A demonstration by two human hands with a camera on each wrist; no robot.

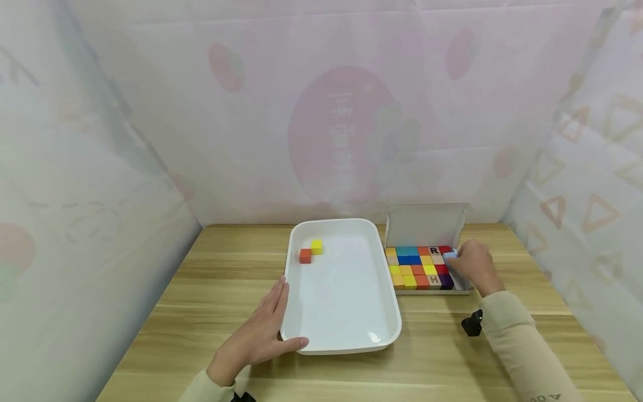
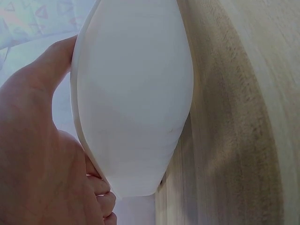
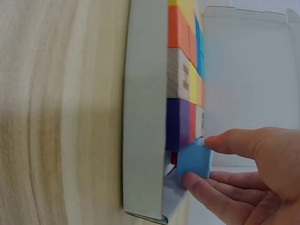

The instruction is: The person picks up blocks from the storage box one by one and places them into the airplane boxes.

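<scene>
Right hand (image 1: pixel 475 268) pinches a light blue cube (image 3: pixel 195 160) between thumb and fingers at the box's (image 1: pixel 427 226) right end. Left hand (image 1: pixel 257 335), fingers straight, rests against the white tray (image 1: pixel 341 343).

The left hand (image 1: pixel 258 335) lies palm down, fingers straight and together pointing forward, thumb stretched out to the side; its forearm runs back toward the body in a pale sleeve. The right hand (image 1: pixel 474 267) is reached further forward, well apart from the left, its wrist bent inward. Its thumb and fingers (image 3: pixel 213 185) are curled in a pinch, the sleeved forearm angling back.
</scene>
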